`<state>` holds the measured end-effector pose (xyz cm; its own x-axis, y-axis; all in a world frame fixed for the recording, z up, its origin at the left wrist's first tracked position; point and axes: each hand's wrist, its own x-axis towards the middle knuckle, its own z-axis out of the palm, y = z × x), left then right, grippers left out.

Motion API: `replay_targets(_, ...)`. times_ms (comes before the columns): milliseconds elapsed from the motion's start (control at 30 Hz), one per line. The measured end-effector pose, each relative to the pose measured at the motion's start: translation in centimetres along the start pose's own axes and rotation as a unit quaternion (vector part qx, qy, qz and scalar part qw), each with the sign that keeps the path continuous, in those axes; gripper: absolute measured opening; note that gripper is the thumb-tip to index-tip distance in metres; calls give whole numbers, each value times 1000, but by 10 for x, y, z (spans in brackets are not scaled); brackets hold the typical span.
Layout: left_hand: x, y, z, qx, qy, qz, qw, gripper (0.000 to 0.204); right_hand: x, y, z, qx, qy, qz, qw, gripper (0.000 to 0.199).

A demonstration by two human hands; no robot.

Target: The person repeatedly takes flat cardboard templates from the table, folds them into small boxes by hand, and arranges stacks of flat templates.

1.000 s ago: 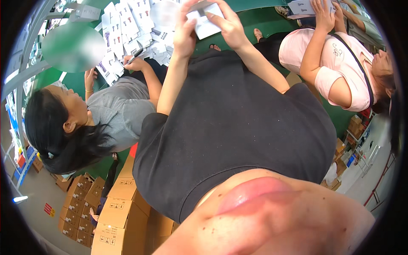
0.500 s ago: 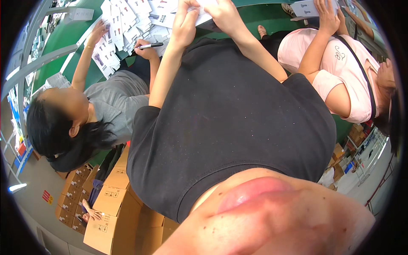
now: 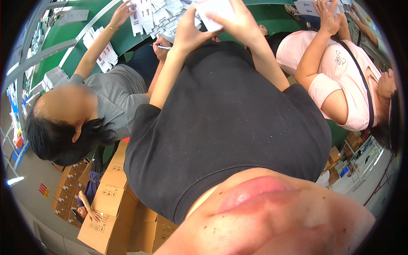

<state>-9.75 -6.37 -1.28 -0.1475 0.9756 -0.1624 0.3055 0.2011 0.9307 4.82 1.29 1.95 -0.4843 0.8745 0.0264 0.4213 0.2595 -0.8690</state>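
At the top middle, both my hands are on a white carton (image 3: 211, 9), partly cut off by the picture's upper edge. My left hand (image 3: 189, 32) is closed round its left and lower edge, thumb toward the near corner. My right hand (image 3: 239, 23) grips from the right, its fingers across the pale face and slightly blurred. Just beyond my left hand, a heap of white printed cartons (image 3: 168, 19) covers part of the green table (image 3: 123, 36).
On my left, a person in grey (image 3: 117, 83) holds a pen (image 3: 163, 47) and reaches over printed cartons. To my right, a person in pink (image 3: 325, 80) handles a white carton (image 3: 316, 7). Brown boxes (image 3: 111, 197) stand behind at lower left, with another person's hand on one.
My hands and the white carton have come lower and slightly right, with the carton's face turned more into view. The person on my left has moved a hand up and right over the cartons.
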Motion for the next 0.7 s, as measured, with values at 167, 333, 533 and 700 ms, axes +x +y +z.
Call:
replay_targets(167,39,-54,-1,224,207,412,858,66,-12,-30,-19,-292,18,-25,956,65)
replay_targets(333,119,-233,-81,224,228,50,946,42,74,129,-17,-207,224,79,949,67)
replay_targets(533,82,-255,-110,426,79,-234,870,83,78,301,-77,-256,283,32,924,65)
replay_targets(700,31,-262,-74,497,82,-136,853,83,35,292,-63,-236,278,30,931,68)
